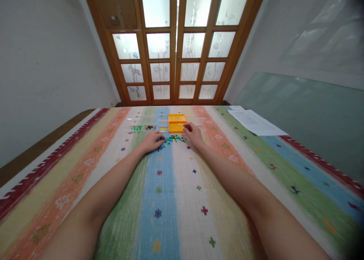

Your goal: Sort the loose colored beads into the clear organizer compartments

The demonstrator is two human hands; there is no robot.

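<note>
A loose pile of tiny coloured pieces [174, 138], mostly blue and green with some red, lies on the striped tablecloth. My left hand [152, 141] rests at the pile's left edge, its fingers curled together; what they hold, if anything, is too small to make out. Just behind the pile stands an open orange box [176, 128], its lid raised at the back. At the box's right front corner, my right hand [193, 134] has thumb and fingertips pinched together. Whatever sits in that pinch is too small to name.
Left of the orange box, clear compartments hold green pieces [137, 128], dark brown pieces [150, 127] and yellow pieces [163, 129]. White paper sheets [254, 122] lie at the table's right side. A pale glass panel [301, 112] stands along the right edge, with wooden glazed doors [175, 62] beyond.
</note>
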